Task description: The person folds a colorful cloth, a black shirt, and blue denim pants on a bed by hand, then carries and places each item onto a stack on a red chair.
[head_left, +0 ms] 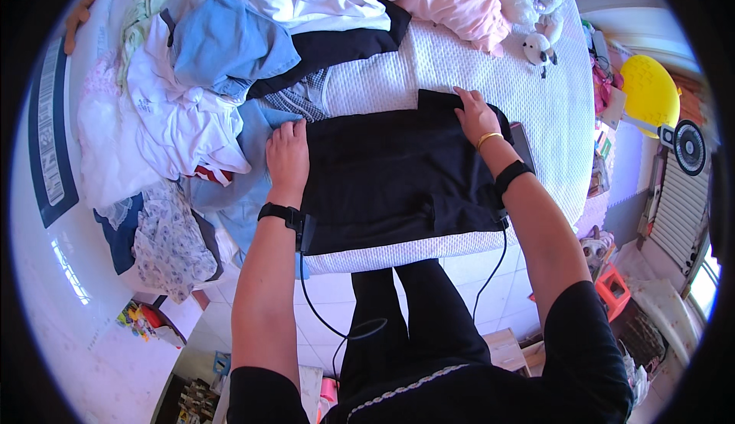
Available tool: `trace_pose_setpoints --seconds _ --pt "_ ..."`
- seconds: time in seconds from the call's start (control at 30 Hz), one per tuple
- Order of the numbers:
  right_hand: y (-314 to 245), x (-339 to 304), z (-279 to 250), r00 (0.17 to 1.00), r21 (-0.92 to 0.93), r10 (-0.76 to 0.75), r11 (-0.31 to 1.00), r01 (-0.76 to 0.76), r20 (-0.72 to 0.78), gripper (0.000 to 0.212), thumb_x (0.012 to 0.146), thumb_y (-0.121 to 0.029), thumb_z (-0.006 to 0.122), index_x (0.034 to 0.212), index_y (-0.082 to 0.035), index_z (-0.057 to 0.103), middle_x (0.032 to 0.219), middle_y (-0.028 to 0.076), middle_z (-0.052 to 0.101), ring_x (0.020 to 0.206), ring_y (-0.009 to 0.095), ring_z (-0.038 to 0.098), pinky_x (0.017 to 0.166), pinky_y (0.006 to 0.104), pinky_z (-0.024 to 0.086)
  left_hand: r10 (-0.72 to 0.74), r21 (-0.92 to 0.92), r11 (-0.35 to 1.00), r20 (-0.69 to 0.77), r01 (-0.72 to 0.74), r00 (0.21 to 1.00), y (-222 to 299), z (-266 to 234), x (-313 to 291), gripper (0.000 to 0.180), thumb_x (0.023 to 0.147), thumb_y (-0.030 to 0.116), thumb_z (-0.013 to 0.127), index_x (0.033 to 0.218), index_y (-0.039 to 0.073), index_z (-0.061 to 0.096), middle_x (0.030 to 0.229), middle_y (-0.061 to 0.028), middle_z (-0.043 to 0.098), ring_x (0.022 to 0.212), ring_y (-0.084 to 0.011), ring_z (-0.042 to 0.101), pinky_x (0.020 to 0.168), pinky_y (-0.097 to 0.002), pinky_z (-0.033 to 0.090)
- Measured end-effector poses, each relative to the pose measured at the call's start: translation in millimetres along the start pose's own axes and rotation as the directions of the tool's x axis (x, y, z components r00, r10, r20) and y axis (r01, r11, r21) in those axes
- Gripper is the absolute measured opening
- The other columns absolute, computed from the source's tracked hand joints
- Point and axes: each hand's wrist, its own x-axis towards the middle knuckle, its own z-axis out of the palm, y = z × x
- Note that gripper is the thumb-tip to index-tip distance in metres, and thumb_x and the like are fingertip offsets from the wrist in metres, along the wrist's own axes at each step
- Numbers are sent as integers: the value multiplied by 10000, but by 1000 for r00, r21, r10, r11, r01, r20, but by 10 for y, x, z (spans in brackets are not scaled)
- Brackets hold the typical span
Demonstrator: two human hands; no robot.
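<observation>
A black shirt [383, 171] lies spread in a wide rectangle near the front edge of the bed, with a sleeve-like flap sticking up at its far right corner. My left hand [289, 152] has its fingers closed on the shirt's far left corner. At the far right, my right hand [476, 116] grips the fabric beside the flap, its fingers bent over the edge. Part of a dark flat object [522, 147] shows beyond the shirt's right side; its kind is unclear.
Heaped clothes, including a white shirt [180, 110], blue denim [230, 45] and a floral garment [172, 233], cover the left and far side of the white quilted bed [563, 110]. Plush toys [536, 45] sit far right. A fan [689, 148] and yellow balloon [649, 95] stand beyond.
</observation>
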Motion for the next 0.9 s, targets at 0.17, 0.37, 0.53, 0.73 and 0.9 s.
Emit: trace_pose_setpoints --seconds 0.17,0.37,0.53,0.73,0.9 --pt "168 131 -78 998 -13 -33 999 33 -59 363 1142 -212 937 1475 -100 844 1370 246 818 1285 530 845 1116 609 716 5 -6 1000 19 -4 1000 -142 -6 162 170 1171 169 774 1317 169 861 1238 -58 804 1245 -328 831 1080 -524 663" --pt "224 -61 -475 949 556 304 804 -209 -83 259 1161 -186 948 1294 5 835 1186 220 783 1103 456 889 922 477 717 17 -31 999 -7 -17 1000 -217 -250 -9 143 1079 165 847 1222 175 837 1211 -52 783 1217 -340 789 1026 -549 601" --pt "336 -583 -597 964 423 -19 896 135 -267 250 1122 -83 961 1282 34 808 1300 206 829 1072 409 908 913 430 712 64 -47 997 -8 -64 998 -279 -351 -227 119 1089 169 838 1207 173 822 1234 -36 782 1268 -318 750 1074 -522 562" --pt "172 -1544 -645 948 234 -299 919 316 -107 249 952 61 902 1181 -3 827 1535 177 835 1315 466 867 1083 508 738 224 38 974 -17 -223 974 -289 -356 -669 41 1130 173 756 1158 186 783 1223 -35 769 1264 -302 739 1147 -532 572" --pt "301 -1982 -383 957 155 -286 948 276 42 251 950 102 836 1148 -49 855 1634 151 826 1387 454 866 1134 512 755 282 30 958 89 -285 955 -276 -276 -1008 25 1111 177 768 1128 194 765 1161 -42 718 1228 -304 732 1147 -525 588"
